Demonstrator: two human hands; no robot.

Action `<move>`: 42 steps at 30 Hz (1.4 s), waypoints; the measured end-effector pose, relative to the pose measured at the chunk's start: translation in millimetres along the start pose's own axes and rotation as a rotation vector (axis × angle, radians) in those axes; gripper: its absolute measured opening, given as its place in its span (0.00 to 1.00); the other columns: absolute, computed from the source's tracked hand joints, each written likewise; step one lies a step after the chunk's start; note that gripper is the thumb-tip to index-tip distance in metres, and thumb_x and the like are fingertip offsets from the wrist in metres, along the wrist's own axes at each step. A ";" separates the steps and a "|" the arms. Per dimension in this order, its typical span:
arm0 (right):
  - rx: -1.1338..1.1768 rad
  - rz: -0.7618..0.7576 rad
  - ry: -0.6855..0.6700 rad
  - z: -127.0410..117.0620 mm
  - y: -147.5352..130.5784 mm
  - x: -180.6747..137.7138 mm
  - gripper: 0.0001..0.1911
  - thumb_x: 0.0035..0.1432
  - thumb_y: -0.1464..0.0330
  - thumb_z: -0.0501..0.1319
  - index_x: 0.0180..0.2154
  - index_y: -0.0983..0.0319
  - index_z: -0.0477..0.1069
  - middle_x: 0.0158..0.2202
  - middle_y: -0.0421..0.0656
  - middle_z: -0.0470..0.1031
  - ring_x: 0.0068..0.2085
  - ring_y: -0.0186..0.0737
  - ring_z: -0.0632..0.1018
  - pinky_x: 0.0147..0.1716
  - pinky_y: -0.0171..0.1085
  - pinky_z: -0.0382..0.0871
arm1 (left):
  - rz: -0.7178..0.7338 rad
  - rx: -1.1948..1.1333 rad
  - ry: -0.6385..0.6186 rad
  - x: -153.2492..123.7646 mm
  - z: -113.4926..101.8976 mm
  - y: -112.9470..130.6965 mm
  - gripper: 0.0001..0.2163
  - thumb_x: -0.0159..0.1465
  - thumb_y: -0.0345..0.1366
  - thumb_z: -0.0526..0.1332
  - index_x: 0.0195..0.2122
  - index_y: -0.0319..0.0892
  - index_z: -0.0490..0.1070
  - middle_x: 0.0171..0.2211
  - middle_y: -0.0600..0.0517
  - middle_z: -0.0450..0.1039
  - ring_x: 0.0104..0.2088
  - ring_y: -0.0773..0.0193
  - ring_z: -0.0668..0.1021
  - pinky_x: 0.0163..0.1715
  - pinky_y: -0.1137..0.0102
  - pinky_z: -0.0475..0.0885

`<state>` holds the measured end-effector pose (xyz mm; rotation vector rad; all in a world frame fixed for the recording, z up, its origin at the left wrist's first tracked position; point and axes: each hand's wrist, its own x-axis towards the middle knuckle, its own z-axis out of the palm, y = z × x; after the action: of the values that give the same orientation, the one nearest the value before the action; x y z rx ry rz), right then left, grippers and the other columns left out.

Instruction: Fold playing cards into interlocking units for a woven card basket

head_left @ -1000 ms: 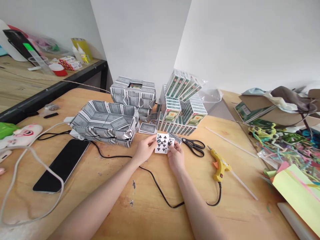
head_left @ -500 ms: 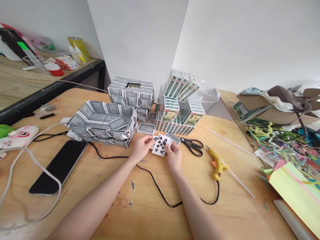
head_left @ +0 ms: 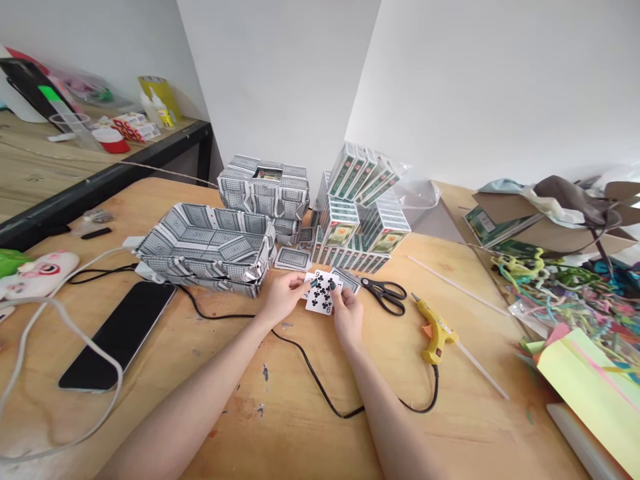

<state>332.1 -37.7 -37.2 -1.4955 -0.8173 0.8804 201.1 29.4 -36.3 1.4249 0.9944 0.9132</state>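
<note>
Both of my hands hold a small stack of playing cards [head_left: 321, 295] just above the wooden table, with a nine of clubs face up on top. My left hand [head_left: 283, 299] pinches the cards' left edge. My right hand [head_left: 347, 315] grips the right side, thumb pressed on the card face. Right behind the cards stand a tray folded from playing cards [head_left: 207, 247], a taller folded-card box [head_left: 264, 188] and a pile of sealed card decks [head_left: 361, 220].
Black scissors [head_left: 387, 293] and a yellow glue gun [head_left: 434, 328] lie to the right of my hands; its black cord [head_left: 320, 383] runs under my forearms. A phone [head_left: 117, 333] lies left. Colourful craft scraps [head_left: 570, 293] crowd the right edge.
The cards have been turned slightly between my fingers and shifted a little; my hands stay in the same spot in front of the card tray.
</note>
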 end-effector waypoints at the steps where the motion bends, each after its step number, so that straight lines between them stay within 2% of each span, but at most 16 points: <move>1: 0.013 0.006 -0.019 -0.3 0.9 0.4 0.14 0.50 0.56 0.57 0.27 0.62 0.67 0.20 0.37 0.67 0.21 0.34 0.66 0.20 0.31 0.58 | 0.003 -0.001 0.002 0.3 0.0 -1.2 0.11 0.55 0.37 0.59 0.36 0.38 0.72 0.30 0.50 0.77 0.30 0.62 0.78 0.32 0.70 0.73; 6: 0.013 0.008 -0.051 -1.0 9.3 4.0 0.16 0.50 0.57 0.58 0.34 0.62 0.70 0.20 0.39 0.68 0.22 0.36 0.68 0.21 0.32 0.60 | 0.014 -0.002 -0.007 0.7 -0.8 -3.6 0.13 0.55 0.38 0.59 0.39 0.37 0.72 0.33 0.48 0.77 0.32 0.61 0.78 0.32 0.70 0.73; 15: -0.093 -0.048 -0.008 -1.0 12.1 5.7 0.15 0.51 0.56 0.57 0.31 0.63 0.70 0.18 0.39 0.68 0.23 0.37 0.69 0.20 0.32 0.60 | 0.012 0.002 -0.008 0.6 -0.9 -2.1 0.14 0.54 0.41 0.60 0.37 0.37 0.73 0.32 0.48 0.77 0.32 0.61 0.78 0.31 0.70 0.72; 31: -0.097 -0.043 -0.018 -1.0 10.1 5.3 0.16 0.51 0.56 0.56 0.33 0.62 0.70 0.19 0.39 0.69 0.23 0.37 0.69 0.21 0.33 0.60 | 0.023 0.015 0.000 1.6 -1.9 -6.2 0.10 0.54 0.38 0.59 0.34 0.38 0.73 0.26 0.52 0.74 0.28 0.64 0.75 0.28 0.72 0.68; 42: -0.072 -0.026 -0.025 -0.7 8.1 5.1 0.15 0.50 0.56 0.57 0.30 0.63 0.68 0.20 0.38 0.69 0.22 0.34 0.67 0.20 0.31 0.58 | 0.020 0.045 -0.013 0.2 -2.5 -3.8 0.11 0.55 0.41 0.58 0.33 0.38 0.72 0.26 0.52 0.74 0.27 0.64 0.75 0.28 0.73 0.68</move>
<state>335.2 -34.4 -45.6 -1.5360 -0.8933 0.8590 198.6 30.6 -39.9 1.4797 0.9981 0.9002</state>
